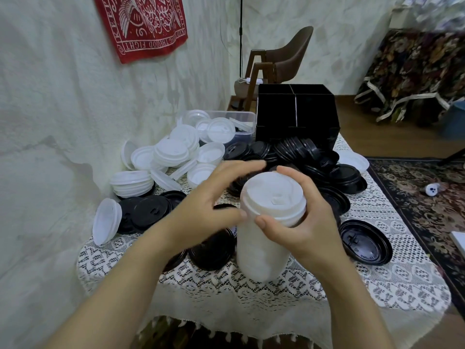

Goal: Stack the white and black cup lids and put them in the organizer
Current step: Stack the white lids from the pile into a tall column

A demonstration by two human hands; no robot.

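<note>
Lids of white plastic are nested into a tall stack [273, 195], which is held upright over the middle of the tabletop, nearer to its front edge. Whether the bottom of the tall stack rests on the cream lace tablecloth [251, 285] cannot be told.

The right hand [307, 222] is wrapped around the upper part of the stack: the thumb is pressed on the near side and the fingers are curled behind the top rim. The left hand [208, 197] is seen just beside the stack, on its left, with the fingers spread and only lightly bent. Nothing is gripped by it. It is blurred, so it cannot be told whether its thumb touches the stack.

A black box-shaped organizer [297, 114], divided into compartments, is placed at the far edge of the tabletop, well apart from the stack. A heap of black round lids [302, 152] is seen just in front of it. Loose white lids [173, 152] are piled toward the far left corner, beside a clear plastic container [247, 117] in which more white lids are lying. One single black lid [364, 243] is lying flat near the right edge.
</note>
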